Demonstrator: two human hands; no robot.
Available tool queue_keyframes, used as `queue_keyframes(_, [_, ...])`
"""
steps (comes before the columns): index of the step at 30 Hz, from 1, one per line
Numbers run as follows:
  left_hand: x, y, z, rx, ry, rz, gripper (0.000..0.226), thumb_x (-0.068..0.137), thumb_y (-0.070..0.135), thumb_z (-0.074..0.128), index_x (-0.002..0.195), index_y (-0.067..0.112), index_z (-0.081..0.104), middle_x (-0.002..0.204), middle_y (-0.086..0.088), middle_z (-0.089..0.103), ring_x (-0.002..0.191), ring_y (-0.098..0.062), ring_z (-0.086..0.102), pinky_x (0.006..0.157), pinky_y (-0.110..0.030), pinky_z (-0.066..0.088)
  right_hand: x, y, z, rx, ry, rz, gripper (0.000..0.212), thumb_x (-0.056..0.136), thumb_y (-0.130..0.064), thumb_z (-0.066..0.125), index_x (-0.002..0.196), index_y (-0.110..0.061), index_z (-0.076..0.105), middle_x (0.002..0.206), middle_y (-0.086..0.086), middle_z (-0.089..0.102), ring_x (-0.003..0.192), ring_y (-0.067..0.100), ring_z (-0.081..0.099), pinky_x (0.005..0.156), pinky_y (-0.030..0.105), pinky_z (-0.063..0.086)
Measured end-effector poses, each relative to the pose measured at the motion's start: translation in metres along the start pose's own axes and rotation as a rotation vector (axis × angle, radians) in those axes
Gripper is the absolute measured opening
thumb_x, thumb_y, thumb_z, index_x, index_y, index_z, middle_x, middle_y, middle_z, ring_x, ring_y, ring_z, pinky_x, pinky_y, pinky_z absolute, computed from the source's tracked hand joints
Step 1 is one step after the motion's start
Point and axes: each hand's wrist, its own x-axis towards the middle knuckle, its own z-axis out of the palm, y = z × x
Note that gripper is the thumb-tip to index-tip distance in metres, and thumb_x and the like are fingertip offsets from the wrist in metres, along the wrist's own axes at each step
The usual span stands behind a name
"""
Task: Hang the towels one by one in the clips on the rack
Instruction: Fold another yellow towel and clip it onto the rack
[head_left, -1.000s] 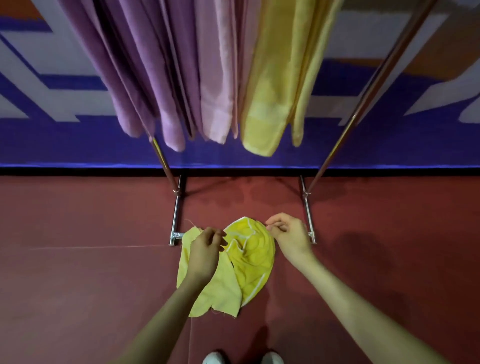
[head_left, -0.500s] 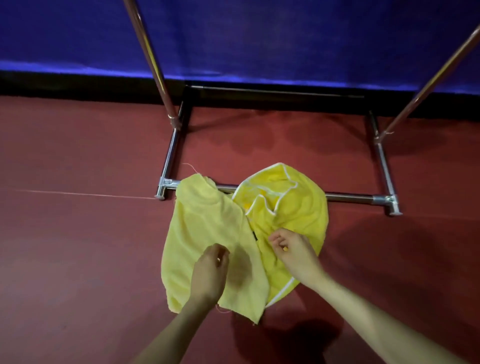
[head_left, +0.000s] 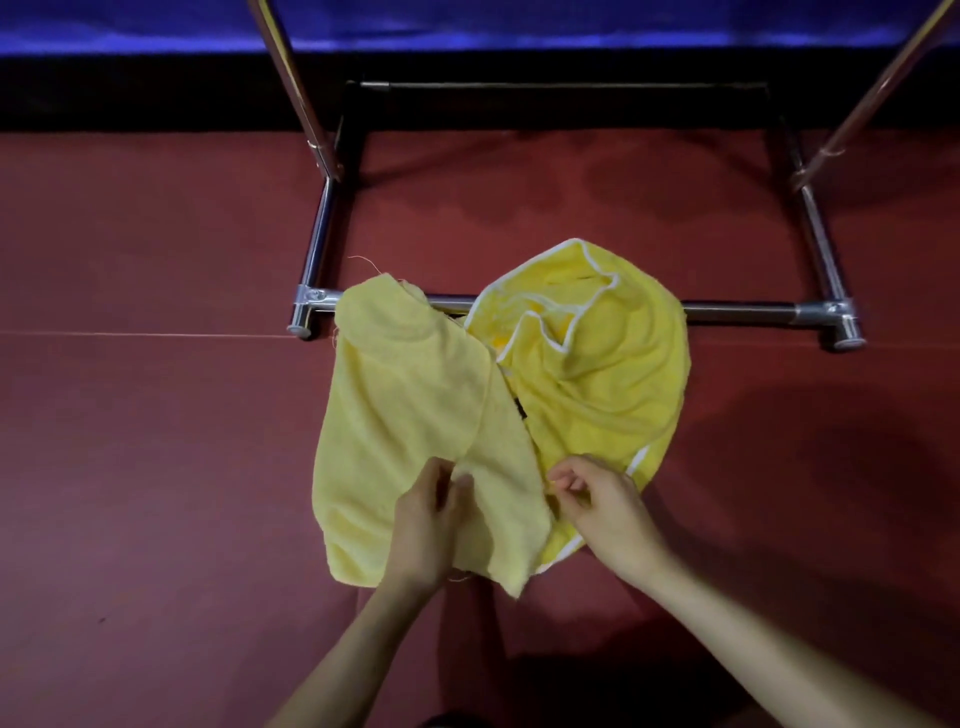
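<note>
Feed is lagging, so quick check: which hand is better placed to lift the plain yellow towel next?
Left. The left hand is already on the plain towel, pinching a fold at its near edge. The right hand sits over the white-trimmed towel instead.

Left hand (head_left: 428, 525): we reach it forward from the bottom edge, back of the hand up, fingers (head_left: 457, 486) curled and pinched together on the pale yellow towel (head_left: 405, 415).
Right hand (head_left: 605, 506): just right of that towel's near edge, fingers bent inward, thumb meeting fingertips.
Forearms: both bare, angled inward.
</note>
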Motion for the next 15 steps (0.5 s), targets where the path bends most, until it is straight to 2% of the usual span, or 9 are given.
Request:
queue_keyframes(2, [0.007, 0.009, -0.009, -0.084, 0.088, 0.034, 0.014, 0.095, 0.025, 0.053, 0.083, 0.019, 0.056, 0.069, 0.002, 0.057, 0.059, -0.001, 0.048, 0.056, -0.017, 0.041, 0.002, -0.001, -0.004, 0.028, 0.021, 0.025, 0.024, 0.077, 0.009, 0.062, 0.091, -0.009, 0.07, 0.078, -0.009, 0.06, 0.075, 0.0, 0.055, 0.071, 0.003, 0.038])
queue_keyframes(4, [0.018, 0.017, -0.021, -0.144, 0.184, 0.032, 0.015, 0.095, 0.027, 0.052, 0.083, 0.021, 0.058, 0.065, 0.004, 0.054, 0.058, -0.004, 0.045, 0.056, -0.023, 0.04, 0.004, -0.001, -0.009, 0.058, 0.043, 0.052, 0.023, 0.079, 0.008, 0.061, 0.092, -0.01, 0.07, 0.081, -0.005, 0.063, 0.077, 0.003, 0.057, 0.07, 0.003, 0.039])
queue_keyframes(6, [0.026, 0.027, -0.03, -0.189, 0.199, 0.026, 0.017, 0.095, 0.028, 0.052, 0.083, 0.02, 0.061, 0.064, 0.003, 0.053, 0.058, -0.009, 0.043, 0.055, -0.029, 0.038, 0.006, -0.002, -0.015, 0.084, 0.071, 0.074, 0.021, 0.082, 0.004, 0.06, 0.091, -0.012, 0.07, 0.081, -0.008, 0.066, 0.077, 0.001, 0.058, 0.068, 0.003, 0.04])
queue_keyframes(9, [0.032, 0.051, -0.039, -0.237, 0.053, 0.022, 0.018, 0.093, 0.029, 0.056, 0.08, 0.019, 0.065, 0.07, -0.001, 0.061, 0.064, -0.011, 0.052, 0.059, -0.029, 0.041, 0.011, -0.007, -0.025, 0.139, 0.109, 0.089, 0.019, 0.085, 0.0, 0.06, 0.09, -0.015, 0.07, 0.077, -0.016, 0.065, 0.073, -0.003, 0.058, 0.067, 0.006, 0.042])
queue_keyframes(11, [0.033, 0.064, -0.04, -0.22, -0.06, 0.036, 0.019, 0.091, 0.03, 0.059, 0.077, 0.019, 0.065, 0.069, 0.001, 0.06, 0.065, -0.01, 0.054, 0.06, -0.026, 0.043, 0.016, -0.012, -0.032, 0.186, 0.134, 0.09, 0.021, 0.085, 0.0, 0.06, 0.088, -0.018, 0.07, 0.075, -0.014, 0.065, 0.073, -0.003, 0.058, 0.065, 0.009, 0.043])
queue_keyframes(15, [0.033, 0.078, -0.046, -0.171, -0.101, 0.043, 0.023, 0.09, 0.032, 0.06, 0.07, 0.021, 0.064, 0.07, 0.0, 0.059, 0.067, -0.013, 0.054, 0.062, -0.03, 0.042, 0.022, -0.02, -0.046, 0.234, 0.157, 0.089, 0.022, 0.085, 0.0, 0.06, 0.085, -0.02, 0.068, 0.078, -0.007, 0.068, 0.074, 0.0, 0.058, 0.063, 0.006, 0.042])
